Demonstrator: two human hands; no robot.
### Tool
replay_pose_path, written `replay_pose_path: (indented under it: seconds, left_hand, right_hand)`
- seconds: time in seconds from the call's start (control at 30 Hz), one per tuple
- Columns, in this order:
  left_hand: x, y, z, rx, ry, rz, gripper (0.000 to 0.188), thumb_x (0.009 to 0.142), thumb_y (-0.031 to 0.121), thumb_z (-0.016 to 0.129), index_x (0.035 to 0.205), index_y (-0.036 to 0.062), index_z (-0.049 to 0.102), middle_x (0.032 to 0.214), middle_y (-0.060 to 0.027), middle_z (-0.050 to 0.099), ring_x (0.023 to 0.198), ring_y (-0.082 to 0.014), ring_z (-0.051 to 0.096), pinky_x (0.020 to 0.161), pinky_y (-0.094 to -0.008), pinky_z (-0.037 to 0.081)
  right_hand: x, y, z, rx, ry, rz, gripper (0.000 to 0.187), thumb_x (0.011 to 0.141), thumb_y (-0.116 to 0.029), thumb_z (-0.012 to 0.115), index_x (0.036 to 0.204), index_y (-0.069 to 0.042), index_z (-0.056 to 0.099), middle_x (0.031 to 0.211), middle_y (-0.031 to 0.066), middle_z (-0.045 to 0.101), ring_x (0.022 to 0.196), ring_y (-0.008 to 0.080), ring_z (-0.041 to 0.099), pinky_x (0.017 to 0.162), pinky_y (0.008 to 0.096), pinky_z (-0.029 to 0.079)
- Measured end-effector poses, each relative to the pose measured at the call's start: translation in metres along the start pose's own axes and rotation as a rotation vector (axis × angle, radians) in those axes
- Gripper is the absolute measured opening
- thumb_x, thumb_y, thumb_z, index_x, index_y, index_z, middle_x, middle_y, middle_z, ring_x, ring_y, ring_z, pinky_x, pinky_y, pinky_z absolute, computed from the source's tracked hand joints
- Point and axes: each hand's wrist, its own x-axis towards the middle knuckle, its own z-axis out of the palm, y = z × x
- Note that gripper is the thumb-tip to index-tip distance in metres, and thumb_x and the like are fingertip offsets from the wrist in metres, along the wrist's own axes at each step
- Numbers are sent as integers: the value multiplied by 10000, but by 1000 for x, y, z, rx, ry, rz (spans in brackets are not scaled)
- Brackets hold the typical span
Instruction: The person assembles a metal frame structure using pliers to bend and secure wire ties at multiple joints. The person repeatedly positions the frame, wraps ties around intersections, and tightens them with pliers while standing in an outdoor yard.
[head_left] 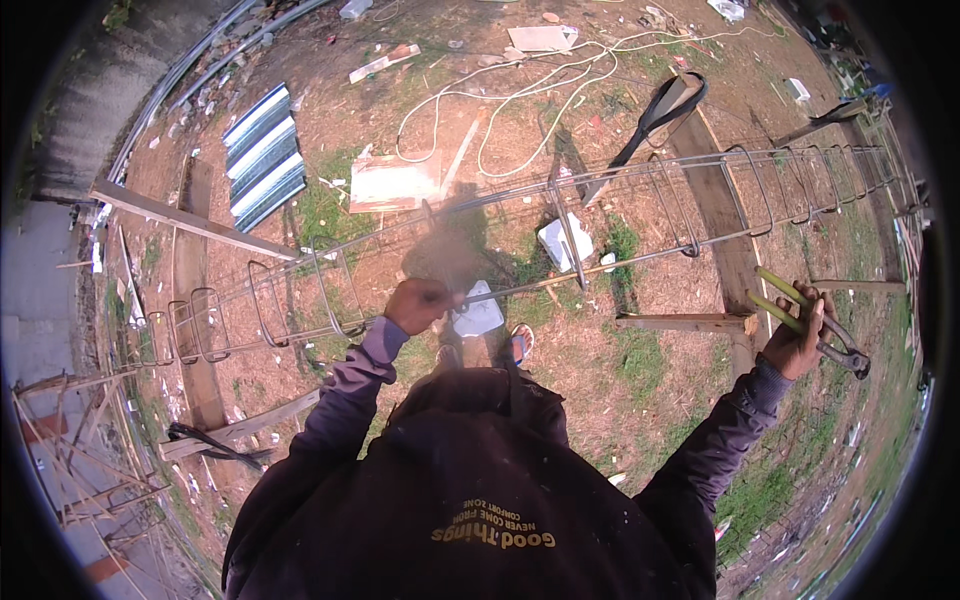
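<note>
A long rebar cage (680,250) runs across in front of me, its lengthwise bars joined by rectangular stirrups. My left hand (418,305) is closed around the near bar at the middle of the cage. A blurred smear just beyond partly hides its fingertips and the steel there. Off to the right, away from the cage's middle, my right hand (795,340) grips end-cutting pincers (785,300). Their yellow-green handles point up and left, and the dark metal jaws face lower right.
Wooden trestle pieces (690,322) and posts stand under and around the cage. White blocks (566,242) lie below it near my feet. Beyond are a corrugated metal sheet (264,158), a pale board (395,184) and a looped white cable (520,85). A concrete wall rises far left.
</note>
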Motion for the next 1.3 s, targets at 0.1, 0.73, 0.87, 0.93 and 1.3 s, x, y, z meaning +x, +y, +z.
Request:
replay_pose_path:
  seconds: [0.1,0.73,0.87,0.93,1.3]
  left_hand:
    - [-1,-2,-1,-48,60,123,429,874,412,675,696,23,679,548,-102,553,511,-180,527,528,-355,415]
    - [11,-23,4,-84,10,80,514,859,522,622,680,46,694,640,-167,628,644,-311,620,677,-440,480]
    - [12,-20,1,-62,-26,55,475,859,525,619,743,73,711,727,-153,654,731,-331,637,717,-438,491]
    - [14,-20,1,-47,-128,-17,422,865,517,612,884,115,741,903,-160,694,876,-360,654,786,-440,506]
    - [18,-32,17,-83,33,85,516,854,535,632,726,40,700,675,-175,631,650,-320,611,654,-444,465]
  right_hand:
    - [-105,39,50,-17,-452,592,269,964,-175,549,1120,45,550,800,141,632,672,232,619,586,352,505]
    - [-260,30,235,-1865,-1676,57,691,774,-79,581,1421,-138,349,1155,272,540,1084,508,546,906,584,450]
    - [-286,31,231,-1965,-1536,-156,436,865,-176,543,1281,-83,456,1163,288,524,1059,472,553,872,572,445]
    - [-296,36,226,-2052,-1462,-319,335,896,-205,492,1194,-54,519,1108,259,566,976,416,588,816,533,453]
    - [-315,53,180,-1813,-1229,-434,217,943,-235,474,919,-47,579,739,94,658,678,259,658,718,463,465]
